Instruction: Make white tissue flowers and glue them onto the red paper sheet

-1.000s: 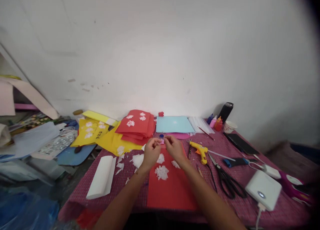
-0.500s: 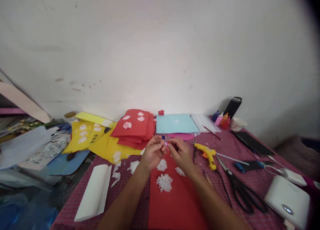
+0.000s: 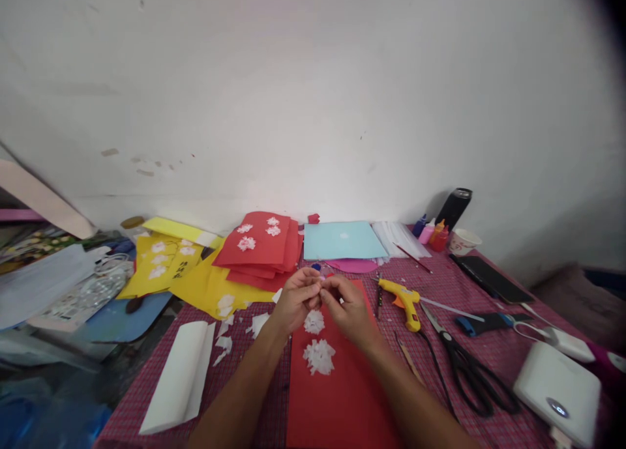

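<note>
My left hand (image 3: 299, 297) and my right hand (image 3: 345, 304) meet above the upper part of a long red card (image 3: 337, 403). Both are closed, fingertips pinched together; whatever is between them is too small and hidden to name. A pinkish spot shows just behind the fingertips, and a small dark blue thing (image 3: 316, 266) lies beyond them. Two white paper flowers are plain on the card: a larger one (image 3: 319, 357) and a smaller one (image 3: 313, 322) close under my hands. My right hand covers part of the card.
At right lie a yellow glue gun (image 3: 400, 299), black-handled scissors (image 3: 472, 371), a white power bank (image 3: 557, 393) and a phone (image 3: 491, 278). Paint bottles (image 3: 430, 232) and a paper cup (image 3: 464, 242) stand behind. Stacked red cards (image 3: 259, 253), torn paper scraps (image 3: 223, 348) and folded white paper (image 3: 178, 377) are left.
My right hand has drawn in closer to the left, and the fingertips now meet. The pinkish spot between them shows less. The view has shifted slightly.
</note>
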{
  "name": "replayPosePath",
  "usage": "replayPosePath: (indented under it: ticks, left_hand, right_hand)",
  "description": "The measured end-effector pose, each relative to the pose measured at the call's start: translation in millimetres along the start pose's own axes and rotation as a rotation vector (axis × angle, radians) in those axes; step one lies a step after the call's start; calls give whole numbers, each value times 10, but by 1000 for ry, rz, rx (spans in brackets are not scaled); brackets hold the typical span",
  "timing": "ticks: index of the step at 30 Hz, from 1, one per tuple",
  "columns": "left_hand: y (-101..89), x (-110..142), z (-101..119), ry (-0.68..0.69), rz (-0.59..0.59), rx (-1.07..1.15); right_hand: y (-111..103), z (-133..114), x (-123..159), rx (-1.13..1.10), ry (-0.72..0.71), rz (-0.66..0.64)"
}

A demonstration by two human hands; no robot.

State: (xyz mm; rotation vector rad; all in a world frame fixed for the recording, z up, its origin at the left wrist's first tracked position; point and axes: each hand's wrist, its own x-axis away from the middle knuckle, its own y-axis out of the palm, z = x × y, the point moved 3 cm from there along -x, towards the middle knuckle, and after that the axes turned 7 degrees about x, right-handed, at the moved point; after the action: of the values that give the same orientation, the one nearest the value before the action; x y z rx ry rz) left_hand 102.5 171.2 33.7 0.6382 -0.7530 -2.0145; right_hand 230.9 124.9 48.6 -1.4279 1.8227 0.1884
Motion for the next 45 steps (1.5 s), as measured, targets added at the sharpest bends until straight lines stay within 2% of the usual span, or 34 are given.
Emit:
replayPosePath:
  ticks: [8,13,19,29,37,42,45]
  left_hand:
    - [2,11,62,-1,27,-120]
    - [-8,16,44,-11,74,-133]
    - [-24,16,-1,-30,115,-121]
    - [6,28,-66,-75,177,-15]
    - [20,28,-73,-102,202,46]
    - [-10,20,-141,-104,244,91]
    - [-27,6,-175,-106,260,114]
  right_hand:
    - [11,18,15,89,-104,61]
    - [34,41,38,184,-204,92]
    - [43,73,63,270,-245,97]
    - [86,97,88,319,-261,99]
    - [71,99,75,269,-183,108]
    - [91,140,87,319,-166,117]
    - [124,176,110,348,-147,79]
